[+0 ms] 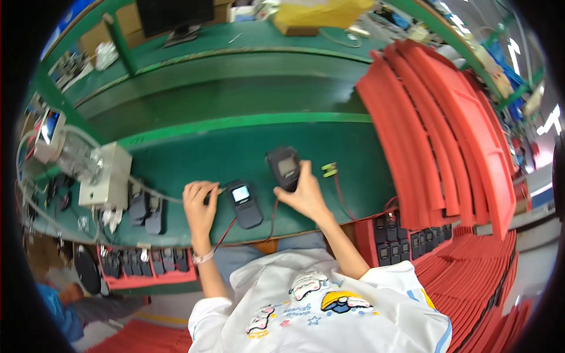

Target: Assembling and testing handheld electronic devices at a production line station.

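Beyond both hand-held devices (285, 167), bare green bench (235, 88).

Both forearms are extended forward from the lower edge, bare from the short white sleeves down. The left hand (200, 203) is held palm down with the fingers curled inward and the thumb side turned toward the middle; a pale band is worn at its wrist. The right hand (305, 191) is raised slightly further forward, its fingers closed in a grip, the wrist bent and the elbow angled outward to the right.
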Demonstrator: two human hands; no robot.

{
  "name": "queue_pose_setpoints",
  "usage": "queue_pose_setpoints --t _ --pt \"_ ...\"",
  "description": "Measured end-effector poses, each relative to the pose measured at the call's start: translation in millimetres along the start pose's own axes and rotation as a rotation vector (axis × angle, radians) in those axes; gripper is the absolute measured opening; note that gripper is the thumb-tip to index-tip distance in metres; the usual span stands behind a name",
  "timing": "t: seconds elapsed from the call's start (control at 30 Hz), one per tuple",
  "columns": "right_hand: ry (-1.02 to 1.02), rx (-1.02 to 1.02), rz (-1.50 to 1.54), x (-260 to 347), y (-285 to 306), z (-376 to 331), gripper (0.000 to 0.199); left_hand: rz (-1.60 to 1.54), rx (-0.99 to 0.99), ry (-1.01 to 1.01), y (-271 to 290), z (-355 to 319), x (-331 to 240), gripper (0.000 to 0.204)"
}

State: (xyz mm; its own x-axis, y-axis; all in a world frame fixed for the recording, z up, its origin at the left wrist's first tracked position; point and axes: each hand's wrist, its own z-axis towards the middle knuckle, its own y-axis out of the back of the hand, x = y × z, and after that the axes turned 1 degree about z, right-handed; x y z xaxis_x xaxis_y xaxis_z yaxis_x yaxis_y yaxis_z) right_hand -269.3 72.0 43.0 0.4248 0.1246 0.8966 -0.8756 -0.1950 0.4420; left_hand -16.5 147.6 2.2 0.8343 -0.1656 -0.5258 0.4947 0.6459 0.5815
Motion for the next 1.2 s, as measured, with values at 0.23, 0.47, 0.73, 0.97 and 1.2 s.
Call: queue_pose_setpoints --t 0.23,0.47,0.73,0.97,1.2 --pt "0.616 -0.451 -0.435 45 139 46 0.068 -0.064 0.007 0.031 -14 6 0 0.007" --pt "0.093 -1.128 -1.047 78 340 230 0.051 0.055 -0.012 0.057 13 -5 7 0.006" --pt "0.087 -0.428 -1.776 -61 610 419 0.034 -0.094 -0.021 -0.043 -18 -2 2 0.007" --pt "0.814 -0.777 -0.888 -26 355 287 0.024 0.011 0.067 -0.015 -10 -8 -2 0.008" --pt "0.528 0.264 -0.301 22 24 10 0.031 -0.004 0.111 -0.012 -12 -5 -1 0.009"
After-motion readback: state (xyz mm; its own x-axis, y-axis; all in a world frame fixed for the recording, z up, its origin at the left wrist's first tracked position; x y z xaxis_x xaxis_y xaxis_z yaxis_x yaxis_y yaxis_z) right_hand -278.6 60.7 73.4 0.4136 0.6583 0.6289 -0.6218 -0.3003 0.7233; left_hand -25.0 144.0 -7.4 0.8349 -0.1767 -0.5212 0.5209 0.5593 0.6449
